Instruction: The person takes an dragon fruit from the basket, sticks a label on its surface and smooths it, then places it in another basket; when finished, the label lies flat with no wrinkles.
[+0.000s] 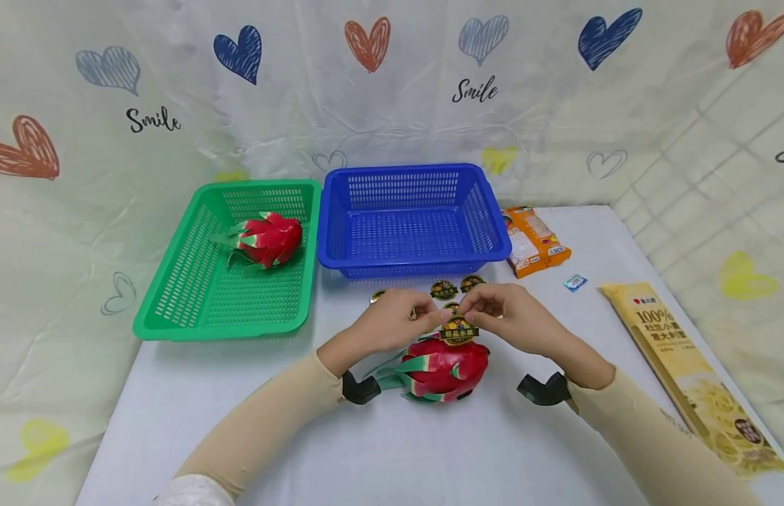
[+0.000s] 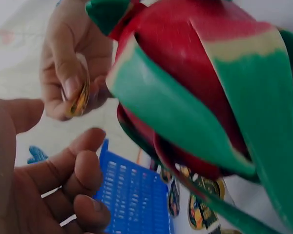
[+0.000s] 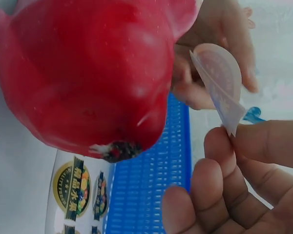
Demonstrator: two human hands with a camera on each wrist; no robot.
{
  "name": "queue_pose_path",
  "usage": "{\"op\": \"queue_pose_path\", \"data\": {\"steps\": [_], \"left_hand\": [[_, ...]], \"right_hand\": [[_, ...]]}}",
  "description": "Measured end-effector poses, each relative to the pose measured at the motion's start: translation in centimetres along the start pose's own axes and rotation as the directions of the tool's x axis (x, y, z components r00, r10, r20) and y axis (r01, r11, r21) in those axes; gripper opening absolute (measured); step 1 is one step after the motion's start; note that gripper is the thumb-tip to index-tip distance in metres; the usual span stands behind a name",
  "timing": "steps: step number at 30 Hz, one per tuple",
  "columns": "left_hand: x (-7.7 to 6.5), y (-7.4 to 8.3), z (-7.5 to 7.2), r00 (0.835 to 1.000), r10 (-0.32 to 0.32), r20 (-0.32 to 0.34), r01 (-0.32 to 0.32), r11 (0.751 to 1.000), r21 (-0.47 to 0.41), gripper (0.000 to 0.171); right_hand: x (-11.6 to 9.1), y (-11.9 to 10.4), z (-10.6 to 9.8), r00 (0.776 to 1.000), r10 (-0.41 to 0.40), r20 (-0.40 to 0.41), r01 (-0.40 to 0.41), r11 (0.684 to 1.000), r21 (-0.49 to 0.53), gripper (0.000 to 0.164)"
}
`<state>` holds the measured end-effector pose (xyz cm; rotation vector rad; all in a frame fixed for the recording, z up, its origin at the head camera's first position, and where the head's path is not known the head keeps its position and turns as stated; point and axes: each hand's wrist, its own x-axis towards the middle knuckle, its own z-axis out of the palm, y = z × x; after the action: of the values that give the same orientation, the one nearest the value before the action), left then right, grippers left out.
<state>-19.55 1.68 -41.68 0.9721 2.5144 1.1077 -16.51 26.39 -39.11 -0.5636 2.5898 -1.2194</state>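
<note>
In the head view, a red dragon fruit (image 1: 445, 369) with green scales lies on the table below both hands. My right hand (image 1: 518, 316) pinches a round black-and-gold sticker (image 1: 459, 332) between thumb and forefinger. Its pale back, folded over along one side, shows in the right wrist view. My left hand (image 1: 392, 322) is close to the sticker's left side; in the left wrist view its thumb and loosely bent fingers stand apart with nothing between them. Behind the hands lie more stickers (image 1: 444, 289), seen on a pale sheet (image 3: 63, 225) in the right wrist view.
A green basket (image 1: 224, 330) at the left holds another dragon fruit (image 1: 275, 242). Beside it stands a blue basket (image 1: 417, 268). To the right are an orange packet (image 1: 537, 246), a small blue-and-white packet (image 1: 575, 282) and a long yellow noodle bag (image 1: 689, 372).
</note>
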Motion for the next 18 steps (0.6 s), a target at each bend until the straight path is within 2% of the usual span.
{"op": "queue_pose_path", "data": {"steps": [3, 7, 13, 18], "left_hand": [[-0.1, 0.9, 0.4, 0.998, 0.054, 0.029, -0.054, 0.999, 0.008, 0.031], [-0.2, 1.3, 0.8, 0.997, 0.081, 0.013, -0.082, 0.996, 0.031, 0.022], [-0.2, 1.5, 0.8, 0.999, 0.043, 0.013, -0.043, 0.999, 0.016, 0.023], [-0.3, 1.5, 0.9, 0.999, 0.01, 0.043, -0.012, 0.999, 0.045, 0.023]], "right_hand": [[-0.3, -0.1, 0.0, 0.999, 0.029, -0.017, -0.028, 0.999, 0.029, 0.006], [-0.8, -0.1, 0.3, 0.996, 0.089, -0.032, -0.088, 0.996, 0.035, 0.013], [-1.7, 0.6, 0.9, 0.974, 0.225, -0.005, -0.225, 0.974, 0.027, 0.026], [-2.3, 1.0, 1.7, 0.974, 0.225, -0.018, -0.224, 0.974, 0.043, 0.024]]}}
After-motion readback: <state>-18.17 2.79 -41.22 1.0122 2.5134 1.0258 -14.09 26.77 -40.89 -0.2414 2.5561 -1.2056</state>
